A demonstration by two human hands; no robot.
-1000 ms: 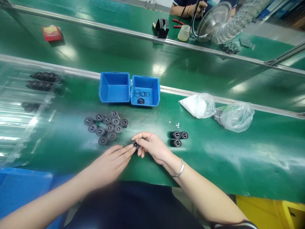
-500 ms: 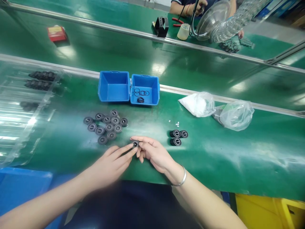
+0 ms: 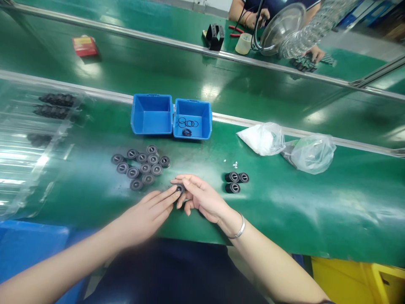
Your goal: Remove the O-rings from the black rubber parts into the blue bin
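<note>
Between my two hands is a small round black part, its ringed top facing up. My left hand reaches in from the left, its fingertips closed on the near side and top of the part. The fingers of my right hand curl round its far and right sides, partly hiding it. Just beyond my left hand, several similar black cylinders stand in a loose cluster. To the right of my right hand, three more black cylinders stand together, with tiny white pieces behind them.
Two blue bins stand at the back; the right bin holds black rings. Clear bags lie at right, a transparent tray at left. Across the bench are a co-worker's hand, a red box and a clear duct.
My right hand has shifted slightly up and left around the black part, its thumb higher. The red box has moved right. The co-worker's hand has come onto the green pieces.
</note>
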